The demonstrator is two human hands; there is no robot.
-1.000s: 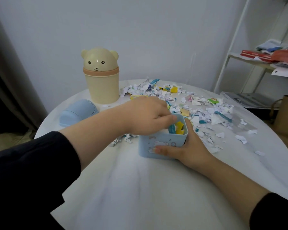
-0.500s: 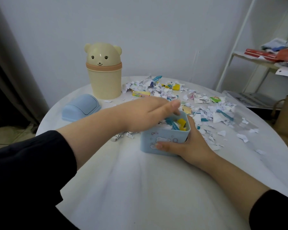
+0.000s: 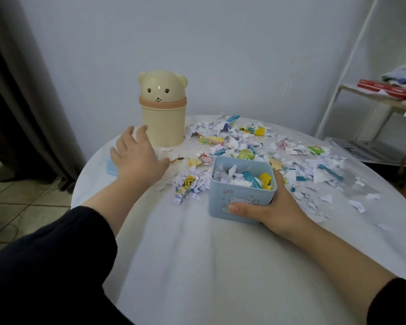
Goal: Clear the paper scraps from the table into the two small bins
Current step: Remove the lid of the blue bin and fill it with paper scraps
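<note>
Tabletop (image 3: 220, 266), round and white, viewed from the head camera. We note the left hand (image 3: 136, 160) held palm down with its fingers straight and spread apart, holding nothing. Its fingertips reach the foot of the bear bin (image 3: 162, 113), a cream tub with a domed bear-face lid that stands upright just beyond the hand. We cannot tell whether the fingertips touch the tub. A blue lid (image 3: 110, 168) lies flat under this hand, and only its left edge shows past the knuckles.

The right hand (image 3: 274, 207) grips the blue bin (image 3: 239, 200), a small square tub that stands upright on the table. The thumb lies across the near wall, and the fingers wrap round the far right corner. We see the bin open at the top and heaped with white, blue and yellow pieces almost to its rim.

The paper scraps (image 3: 244, 141) lie mainly beyond the right hand and out to its right, in a loose band that starts just right of the bear bin. A smaller clump sits between the two hands, touching the left wall of the blue bin. In it lies a yellow wrapper (image 3: 188, 184) with printed characters. Single white flecks lie well apart to the right of the right wrist.

Both forearms are bare, with dark sleeves (image 3: 56, 254) pushed back toward the elbows. A white shelf unit (image 3: 373, 97) with papers stands far right of the right hand, and a dark curtain (image 3: 21, 90) hangs to the left of the left hand.
</note>
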